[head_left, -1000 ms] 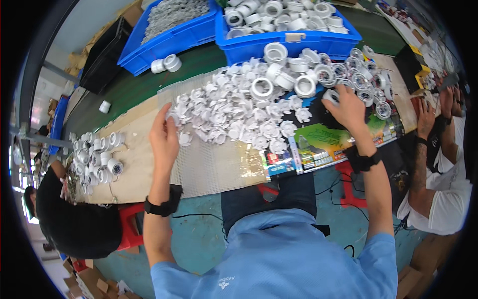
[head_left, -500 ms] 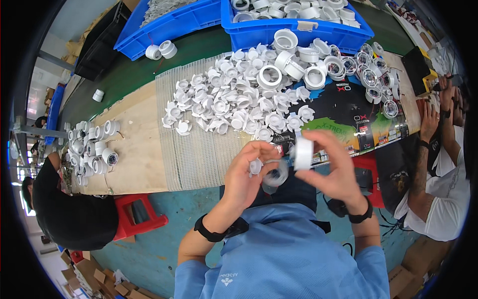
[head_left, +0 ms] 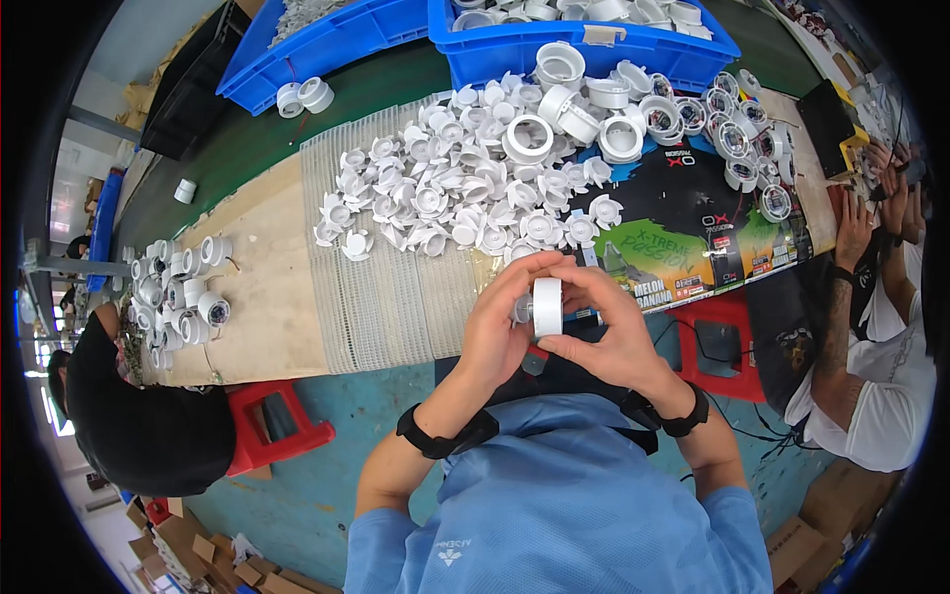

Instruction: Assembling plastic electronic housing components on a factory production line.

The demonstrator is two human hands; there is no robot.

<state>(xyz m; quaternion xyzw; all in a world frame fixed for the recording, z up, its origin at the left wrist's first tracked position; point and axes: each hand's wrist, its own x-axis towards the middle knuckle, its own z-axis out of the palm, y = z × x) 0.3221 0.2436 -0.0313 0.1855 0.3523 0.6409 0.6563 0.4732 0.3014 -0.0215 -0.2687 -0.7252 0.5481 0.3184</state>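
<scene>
Over the table's near edge, both of my hands are brought together around a white plastic ring [head_left: 547, 307]. My right hand [head_left: 618, 342] grips the ring between thumb and fingers, its side wall upright. Against its left side, my left hand [head_left: 495, 327] is closed around a small white plastic piece [head_left: 522, 309], largely hidden by the fingers. Beyond my hands lies a heap of white bladed fan wheels [head_left: 430, 198] with cup-shaped hubs. Several empty white rings [head_left: 529, 140] rest at the heap's far right side.
Finished-looking rings with wired insides [head_left: 734, 141] cluster at the right, and more [head_left: 183, 292] at the left. Blue bins [head_left: 584, 49] stand at the back on a green belt [head_left: 396, 74]. Co-workers sit at both sides, one hand [head_left: 851, 233] near the table's right end. Red stools [head_left: 277, 426] flank me.
My right hand has moved left with the white ring and now meets my left hand. The small piece in my left hand is now against the ring.
</scene>
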